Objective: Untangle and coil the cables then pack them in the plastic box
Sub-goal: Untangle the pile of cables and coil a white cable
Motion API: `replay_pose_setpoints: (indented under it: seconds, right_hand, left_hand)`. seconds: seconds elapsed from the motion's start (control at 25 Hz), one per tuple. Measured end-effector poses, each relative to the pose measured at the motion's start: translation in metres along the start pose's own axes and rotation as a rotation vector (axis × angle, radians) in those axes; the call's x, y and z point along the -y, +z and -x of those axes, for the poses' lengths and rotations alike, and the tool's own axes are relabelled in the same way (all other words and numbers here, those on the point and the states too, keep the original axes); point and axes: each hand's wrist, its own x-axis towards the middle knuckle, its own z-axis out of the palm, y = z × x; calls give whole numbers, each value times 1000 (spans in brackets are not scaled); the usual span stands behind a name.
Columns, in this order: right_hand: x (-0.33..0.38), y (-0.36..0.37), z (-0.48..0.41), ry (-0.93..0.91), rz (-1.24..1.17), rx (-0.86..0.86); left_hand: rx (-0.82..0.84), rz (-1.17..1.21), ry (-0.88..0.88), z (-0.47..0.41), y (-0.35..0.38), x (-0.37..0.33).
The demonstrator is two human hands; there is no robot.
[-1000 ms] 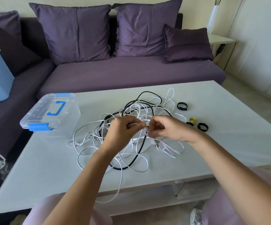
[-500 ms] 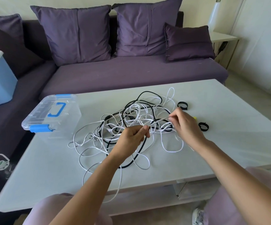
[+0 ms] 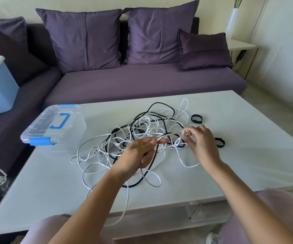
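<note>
A tangle of cables (image 3: 147, 134) sprawls across the centre of the frame, thin white cables (image 3: 87, 154) looped through a thicker black cable (image 3: 161, 104) that arcs along the heap's upper edge. One white strand (image 3: 170, 135) is stretched above the pile and ends in a clear plug (image 3: 186, 132). Another white loop trails toward bottom centre. Left of centre stands the clear plastic box (image 3: 68, 138), lid shut, with blue handle and clasps.

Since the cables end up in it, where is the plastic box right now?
In the head view, the plastic box sits closed on the table's far-left corner, left of the cable tangle.
</note>
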Motion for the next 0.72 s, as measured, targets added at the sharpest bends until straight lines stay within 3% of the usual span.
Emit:
replay_pose_setpoints:
  seconds: [0.08,0.16,0.28,0.44,0.6,0.72]
  right_hand:
    - [4,0,3,-5,-126,59]
    - [12,-3,4,160,-310,168]
    - [23,-7,6,418,-671,308]
    - [30,-17,12,552,-1091,441]
    - [33,-21,26,653,-1381,458]
    - [28,-23,31,699,-1367,408]
  left_hand:
    - [59,93,9,0,-5,-4]
    - [85,155,4,2,-5,-6]
    - [9,190,-5,2,-7,-7]
    - [-81,145,-19,5,-12,-14]
    - [-151,103,52,7,-17,-14]
    - [-155,245,112,7,-30,-19]
